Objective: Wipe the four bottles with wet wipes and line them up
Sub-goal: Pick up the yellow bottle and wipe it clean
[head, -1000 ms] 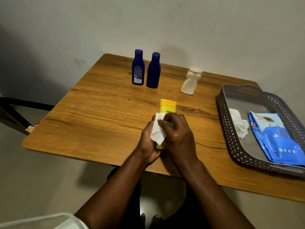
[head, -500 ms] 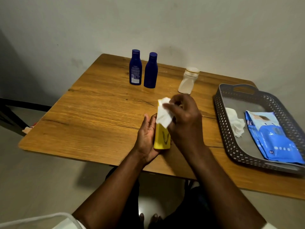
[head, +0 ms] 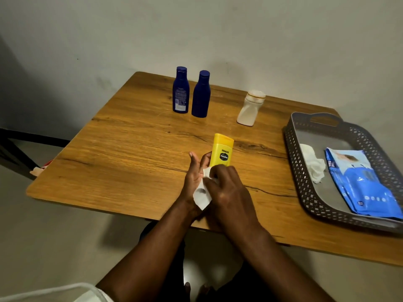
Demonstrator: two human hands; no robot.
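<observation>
A yellow bottle (head: 222,151) stands cap-up near the table's front middle. My left hand (head: 195,173) holds its lower left side, thumb raised. My right hand (head: 226,188) grips a white wet wipe (head: 201,196) against the bottle's lower part, hiding the base. Two dark blue bottles (head: 180,90) (head: 201,94) stand side by side at the back of the wooden table (head: 122,153). A small white bottle (head: 249,109) stands to their right.
A grey perforated tray (head: 305,177) at the right holds a crumpled used wipe (head: 313,165) and a blue wet-wipe pack (head: 362,184). A wall rises just behind the table. A dark chair frame (head: 13,147) is at the left.
My right hand slid the wipe down from the yellow bottle's top to its lower part, uncovering the cap and label. My left hand stays on the bottle's side.
</observation>
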